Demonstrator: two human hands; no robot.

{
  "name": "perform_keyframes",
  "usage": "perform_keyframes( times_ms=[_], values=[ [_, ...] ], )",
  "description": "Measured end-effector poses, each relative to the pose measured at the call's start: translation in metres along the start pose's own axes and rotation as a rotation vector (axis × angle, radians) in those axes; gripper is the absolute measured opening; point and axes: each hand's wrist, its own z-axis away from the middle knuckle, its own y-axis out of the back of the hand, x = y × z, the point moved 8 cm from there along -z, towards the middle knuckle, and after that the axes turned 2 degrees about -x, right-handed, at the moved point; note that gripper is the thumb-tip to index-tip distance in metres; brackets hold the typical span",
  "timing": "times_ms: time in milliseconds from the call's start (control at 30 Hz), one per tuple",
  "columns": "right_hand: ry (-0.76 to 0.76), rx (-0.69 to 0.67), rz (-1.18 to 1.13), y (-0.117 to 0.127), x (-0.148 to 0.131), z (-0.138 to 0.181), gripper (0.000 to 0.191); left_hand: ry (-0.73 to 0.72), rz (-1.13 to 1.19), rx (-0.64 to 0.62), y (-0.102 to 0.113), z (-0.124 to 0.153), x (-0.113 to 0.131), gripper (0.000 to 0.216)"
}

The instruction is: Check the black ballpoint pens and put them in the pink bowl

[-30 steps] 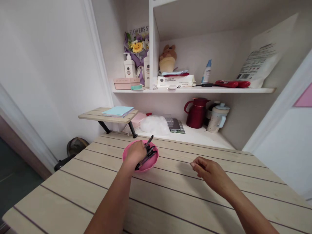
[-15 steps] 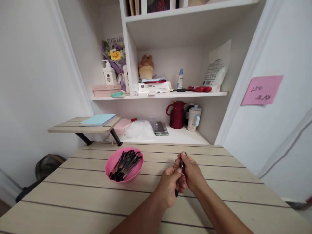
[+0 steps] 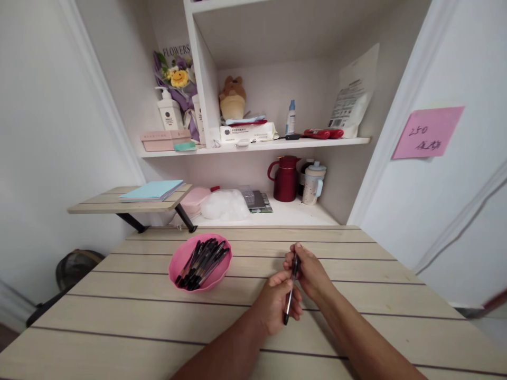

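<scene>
Both my hands hold one black pen (image 3: 289, 295) over the light wooden table (image 3: 119, 311). My left hand (image 3: 277, 301) is closed round the pen's lower part, its tip pointing down. My right hand (image 3: 311, 272) pinches the pen's upper end. To the left, a pink bowl (image 3: 180, 258) stands on the table with several black pens (image 3: 204, 257) lying in it, about a hand's width from my left hand.
A small raised wooden stand (image 3: 99, 205) with a light blue notebook (image 3: 152, 189) sits at the table's back left. Behind are shelves with a red jug (image 3: 284, 178), a mug (image 3: 312, 182), bottles and boxes. A pink note (image 3: 428, 132) hangs on the right wall.
My left hand left the bowl with a pen and met my right hand at the table's middle. Since half a second ago the hands have drawn slightly apart along the pen.
</scene>
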Motion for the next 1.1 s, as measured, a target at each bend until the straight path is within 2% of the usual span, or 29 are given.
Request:
perform_keyframes(
  times_ms=[133,300,467,633,967,1100],
  values=[
    [0.072,0.022,-0.125,0.018,-0.019,-0.010,0.022,0.047,0.000,-0.075,-0.005,0.002,-0.003,0.036],
    [0.110,0.045,-0.209,0.034,-0.033,-0.016,0.018,0.026,0.032,-0.012,0.001,0.001,0.003,0.031],
    [0.037,-0.030,-0.098,0.018,-0.023,-0.012,0.022,-0.010,0.110,0.068,0.009,-0.001,0.010,0.029],
    [-0.013,-0.059,0.085,0.007,-0.008,-0.009,0.037,-0.033,0.144,0.107,0.012,-0.001,0.014,0.031],
    [-0.044,-0.099,0.178,-0.002,0.004,-0.005,0.036,-0.040,0.129,0.151,0.015,-0.002,0.016,0.031],
    [-0.040,-0.071,0.266,-0.002,0.006,-0.004,0.037,-0.042,0.131,0.160,0.017,-0.003,0.014,0.031]
  ],
)
